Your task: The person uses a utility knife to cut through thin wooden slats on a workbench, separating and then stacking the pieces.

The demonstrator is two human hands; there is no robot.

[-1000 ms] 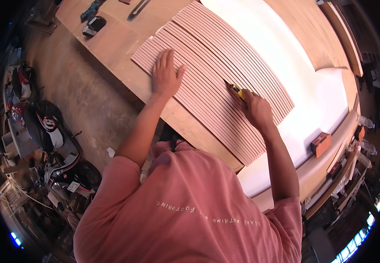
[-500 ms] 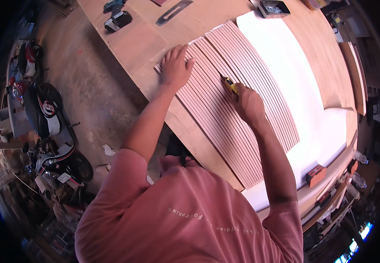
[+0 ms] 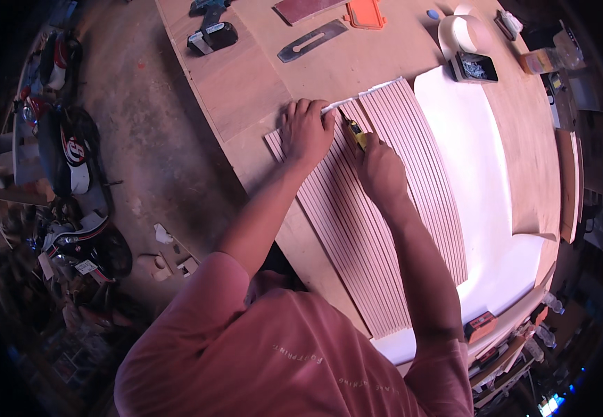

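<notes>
A grooved wooden panel point(image 3: 367, 229) of narrow parallel slats lies on a white sheet on the workbench. My left hand point(image 3: 306, 133) rests on its far left corner, fingers bent over the slats and thumb beside a white edge strip point(image 3: 336, 105). In my right hand point(image 3: 383, 169) is a yellow and black utility knife point(image 3: 356, 132). Its tip points away from me, down at a groove near the panel's far end. Whether the blade touches the wood cannot be made out. A wider gap between slats runs just right of the knife.
Beyond the panel lie a slotted metal plate point(image 3: 312, 42), a cordless drill point(image 3: 211, 31), an orange plastic piece point(image 3: 365, 14) and a black tray of small metal pieces point(image 3: 474, 67). White sheet point(image 3: 482, 181) spreads to the right. Motorbikes point(image 3: 72, 153) stand at left.
My right hand has carried the knife along the slats to the panel's far end. My left hand's fingers are more bent and closer together. The whole view has shifted.
</notes>
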